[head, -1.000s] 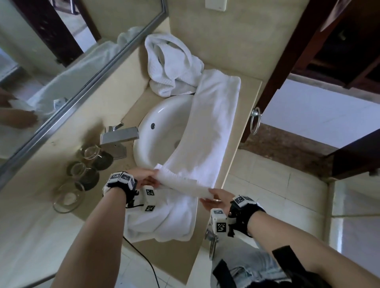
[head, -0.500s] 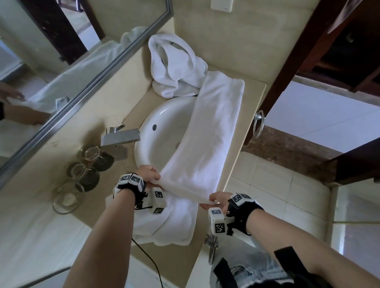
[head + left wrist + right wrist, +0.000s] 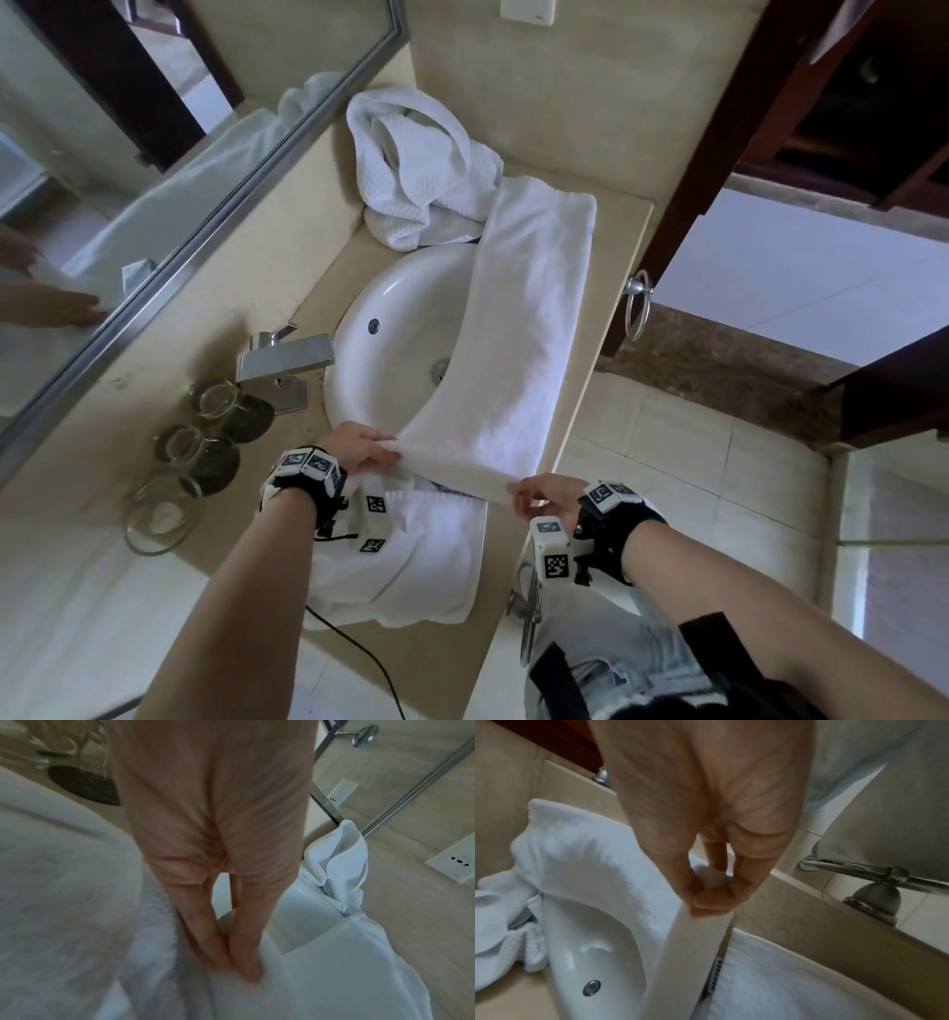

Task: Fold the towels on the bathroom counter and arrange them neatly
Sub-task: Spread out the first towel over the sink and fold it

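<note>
A long white towel (image 3: 518, 329) lies stretched over the right side of the sink (image 3: 395, 329) and along the counter. My left hand (image 3: 377, 447) pinches its near left corner, seen close in the left wrist view (image 3: 241, 971). My right hand (image 3: 518, 493) pinches the near right corner (image 3: 706, 902). The near hem (image 3: 452, 465) is lifted taut between both hands. Under it another white towel (image 3: 426, 560) lies bunched on the counter by the front edge. A crumpled waffle-weave towel (image 3: 416, 174) sits in the far corner against the wall.
A chrome faucet (image 3: 287, 362) stands left of the basin. Three glasses (image 3: 205, 447) on dark coasters line the counter (image 3: 611, 267) at the left. The mirror (image 3: 128, 169) runs along the left. A towel ring (image 3: 637, 308) hangs off the counter's right side; tiled floor lies beyond.
Both hands have kept their pinch on the towel's near corners and drawn the hem tighter and straighter. The far end of the towel has slid a little nearer over the counter.
</note>
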Demonstrator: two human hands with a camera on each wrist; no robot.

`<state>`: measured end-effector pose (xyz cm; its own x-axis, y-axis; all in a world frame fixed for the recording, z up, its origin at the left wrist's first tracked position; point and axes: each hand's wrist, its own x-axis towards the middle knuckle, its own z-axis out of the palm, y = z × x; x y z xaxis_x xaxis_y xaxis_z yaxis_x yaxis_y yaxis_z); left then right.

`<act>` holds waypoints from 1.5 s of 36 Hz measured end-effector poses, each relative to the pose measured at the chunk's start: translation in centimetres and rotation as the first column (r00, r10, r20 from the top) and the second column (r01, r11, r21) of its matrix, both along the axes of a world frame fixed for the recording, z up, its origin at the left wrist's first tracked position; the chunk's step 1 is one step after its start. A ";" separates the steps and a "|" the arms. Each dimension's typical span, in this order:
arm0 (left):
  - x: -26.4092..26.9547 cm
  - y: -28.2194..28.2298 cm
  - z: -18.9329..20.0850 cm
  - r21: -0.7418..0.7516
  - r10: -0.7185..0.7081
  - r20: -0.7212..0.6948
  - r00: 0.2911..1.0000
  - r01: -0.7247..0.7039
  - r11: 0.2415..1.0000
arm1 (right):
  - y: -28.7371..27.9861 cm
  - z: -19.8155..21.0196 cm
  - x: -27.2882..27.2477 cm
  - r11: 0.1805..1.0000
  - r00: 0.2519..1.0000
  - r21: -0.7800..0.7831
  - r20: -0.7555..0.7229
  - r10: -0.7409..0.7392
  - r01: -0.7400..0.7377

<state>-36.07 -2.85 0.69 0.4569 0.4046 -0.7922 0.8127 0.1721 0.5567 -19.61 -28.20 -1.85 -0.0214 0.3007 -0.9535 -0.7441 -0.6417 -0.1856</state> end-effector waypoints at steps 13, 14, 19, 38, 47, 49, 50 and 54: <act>1.7 0.6 -2.0 0.133 -0.007 -0.093 0.996 0.019 0.991 | -0.1 -1.7 0.1 0.991 0.994 -0.073 -0.005 -0.110 0.109; 2.1 0.1 -1.3 0.169 -0.026 -0.118 0.993 0.045 0.985 | -0.1 -1.7 0.0 0.992 0.995 -0.085 0.032 -0.092 0.094; 2.7 -0.1 -1.1 0.353 -0.043 -0.207 0.977 0.116 0.929 | -0.3 -1.2 0.2 0.978 0.985 -0.134 0.086 -0.147 0.158; 4.7 -0.7 -1.4 -0.066 -0.237 0.037 0.971 0.239 0.969 | -0.5 -2.2 1.4 0.966 0.963 -0.118 0.169 -0.209 0.231; 4.1 -0.1 -3.5 0.151 -0.265 -0.066 0.962 0.272 0.950 | -1.3 -1.5 3.3 0.991 0.989 0.001 0.068 -0.130 0.130; 4.5 0.0 -4.0 0.167 -0.240 -0.113 0.964 0.256 0.952 | -1.4 -1.8 3.3 0.997 0.993 0.000 0.086 -0.080 0.080; 4.7 0.0 -4.2 0.187 -0.236 -0.139 0.962 0.260 0.947 | -1.4 -1.9 3.2 0.998 0.993 -0.002 0.097 -0.066 0.066; 5.5 0.0 -4.3 0.254 -0.245 -0.223 0.944 0.299 0.920 | -1.4 -2.1 3.2 1.000 0.997 0.006 0.077 -0.025 0.024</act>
